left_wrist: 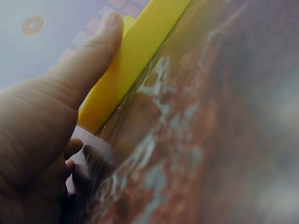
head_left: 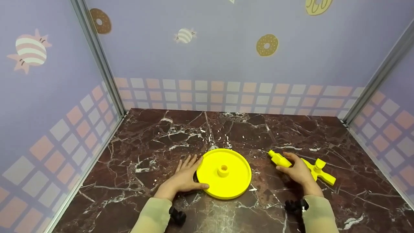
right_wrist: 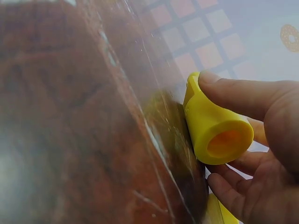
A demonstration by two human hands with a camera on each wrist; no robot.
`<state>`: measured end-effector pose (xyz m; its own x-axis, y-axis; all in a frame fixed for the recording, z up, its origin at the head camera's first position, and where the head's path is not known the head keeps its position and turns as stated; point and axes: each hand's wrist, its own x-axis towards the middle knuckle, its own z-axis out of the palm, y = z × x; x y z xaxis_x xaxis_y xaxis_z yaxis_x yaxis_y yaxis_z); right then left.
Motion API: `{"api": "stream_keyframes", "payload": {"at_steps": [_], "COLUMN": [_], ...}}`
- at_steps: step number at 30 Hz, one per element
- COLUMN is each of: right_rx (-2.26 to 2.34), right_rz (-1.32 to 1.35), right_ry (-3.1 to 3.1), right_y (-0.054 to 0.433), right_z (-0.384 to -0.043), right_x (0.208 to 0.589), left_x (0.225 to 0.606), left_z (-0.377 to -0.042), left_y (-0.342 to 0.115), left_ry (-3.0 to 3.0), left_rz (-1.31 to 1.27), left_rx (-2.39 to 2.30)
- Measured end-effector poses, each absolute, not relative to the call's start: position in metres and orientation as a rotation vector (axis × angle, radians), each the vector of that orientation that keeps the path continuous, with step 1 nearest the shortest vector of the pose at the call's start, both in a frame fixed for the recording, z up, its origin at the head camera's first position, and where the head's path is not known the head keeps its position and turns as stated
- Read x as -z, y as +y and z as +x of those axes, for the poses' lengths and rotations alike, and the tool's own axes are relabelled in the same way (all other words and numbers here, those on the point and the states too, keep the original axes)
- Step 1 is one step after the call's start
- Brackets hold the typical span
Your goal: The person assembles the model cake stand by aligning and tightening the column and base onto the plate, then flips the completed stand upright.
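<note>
A round yellow tray-like disc [head_left: 237, 176] with a raised rim and a short hollow post in its centre lies on the table. My left hand [head_left: 182, 178] rests against its left side, fingers spread and straight, the thumb touching the rim near the front. In the left wrist view, that thumb [left_wrist: 96, 58] lies along the disc's outer wall [left_wrist: 128, 65]. To the right of the disc, my right hand [head_left: 299, 170] pinches a yellow hollow post [head_left: 280, 160] between thumb and fingers. Its narrower tip points to the far left; the right wrist view shows its round open end [right_wrist: 243, 135].
Beside the right hand lies a yellow cross-shaped base [head_left: 326, 177] with an upright stub, partly hidden by that hand. The dark red marbled table [head_left: 148, 129] is bounded by printed panels at the back [head_left: 220, 61] and both sides.
</note>
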<state>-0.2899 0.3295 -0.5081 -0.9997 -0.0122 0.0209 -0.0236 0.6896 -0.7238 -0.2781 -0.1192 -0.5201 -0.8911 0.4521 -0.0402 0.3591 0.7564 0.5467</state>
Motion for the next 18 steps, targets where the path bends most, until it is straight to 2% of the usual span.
{"api": "stream_keyframes", "payload": {"at_steps": [18], "right_rx": [-1.143], "right_rz": [-0.014], "right_ry": [-2.857], "right_y": [0.3330], "right_z": [-0.2906], "right_x": [0.5117], "left_x": [0.5213], "left_z": [-0.2790], "left_y": [-0.1188], "left_ry": [2.806], "left_rz": [0.640], "left_rx": [-0.777]}}
